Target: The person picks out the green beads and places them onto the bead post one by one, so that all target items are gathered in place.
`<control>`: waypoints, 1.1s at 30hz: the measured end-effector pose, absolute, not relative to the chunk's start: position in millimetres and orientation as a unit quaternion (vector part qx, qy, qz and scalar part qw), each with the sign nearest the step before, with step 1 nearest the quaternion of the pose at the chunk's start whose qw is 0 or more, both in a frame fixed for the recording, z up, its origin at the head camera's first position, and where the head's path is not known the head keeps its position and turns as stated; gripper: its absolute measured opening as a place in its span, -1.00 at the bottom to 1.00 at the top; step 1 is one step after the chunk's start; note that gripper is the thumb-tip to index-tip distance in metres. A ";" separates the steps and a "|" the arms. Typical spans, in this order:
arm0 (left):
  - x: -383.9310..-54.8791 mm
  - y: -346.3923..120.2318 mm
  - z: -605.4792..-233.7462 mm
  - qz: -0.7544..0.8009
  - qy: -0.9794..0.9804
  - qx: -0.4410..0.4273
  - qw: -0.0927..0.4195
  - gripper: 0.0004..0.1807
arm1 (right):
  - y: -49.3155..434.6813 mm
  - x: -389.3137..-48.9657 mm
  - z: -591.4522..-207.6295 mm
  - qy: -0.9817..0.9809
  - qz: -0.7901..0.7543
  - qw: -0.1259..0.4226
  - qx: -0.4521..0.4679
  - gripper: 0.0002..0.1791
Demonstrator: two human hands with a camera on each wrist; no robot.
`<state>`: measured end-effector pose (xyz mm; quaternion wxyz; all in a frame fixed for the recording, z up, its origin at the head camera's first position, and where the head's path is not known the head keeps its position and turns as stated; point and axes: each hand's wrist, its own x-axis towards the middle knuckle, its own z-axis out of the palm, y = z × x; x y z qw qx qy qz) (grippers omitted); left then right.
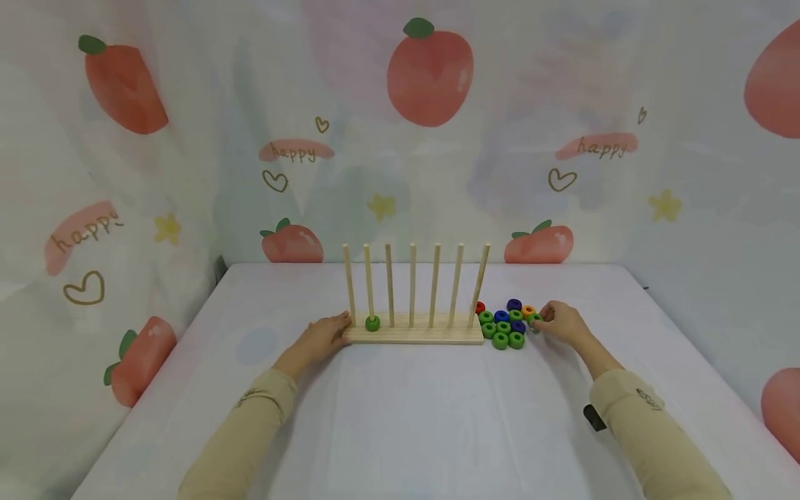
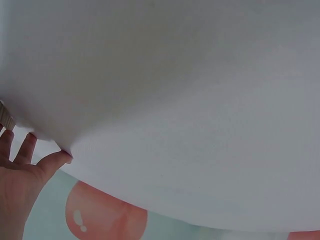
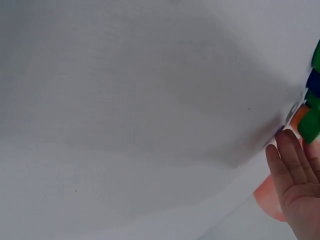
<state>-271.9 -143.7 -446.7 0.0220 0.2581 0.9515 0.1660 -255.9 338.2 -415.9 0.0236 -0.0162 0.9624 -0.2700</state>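
Observation:
A wooden rack (image 1: 412,335) with a row of upright pegs stands mid-table. One green bead (image 1: 372,323) sits low on its second peg from the left. My left hand (image 1: 326,335) rests at the rack's left end, fingertips touching it. In the left wrist view, the fingers of my left hand (image 2: 22,172) are spread, with the thumb against the tabletop. At the right edge of the bead cluster, my right hand (image 1: 560,322) pinches a green bead (image 1: 535,319). The right wrist view shows that green bead (image 3: 310,125) by the fingertips of my right hand (image 3: 297,185).
Beside the rack's right end lie several loose beads: green (image 1: 500,340), blue (image 1: 501,316), purple (image 1: 514,304), an orange one (image 1: 528,311) and a red one (image 1: 480,307) partly behind the rack. A patterned cloth backdrop (image 1: 431,194) rises behind the white table (image 1: 425,417).

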 end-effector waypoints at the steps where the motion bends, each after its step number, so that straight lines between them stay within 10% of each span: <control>1: -272.5 -144.3 -446.8 0.163 0.952 0.257 0.023 -0.45 | 337.6 -255.8 -416.0 0.962 -0.271 0.019 -0.014 -0.69; 33: -281.1 -147.5 -451.7 0.170 0.950 0.260 0.020 -0.42 | 303.0 -237.7 -381.4 0.941 -0.310 -0.093 -0.100 -0.66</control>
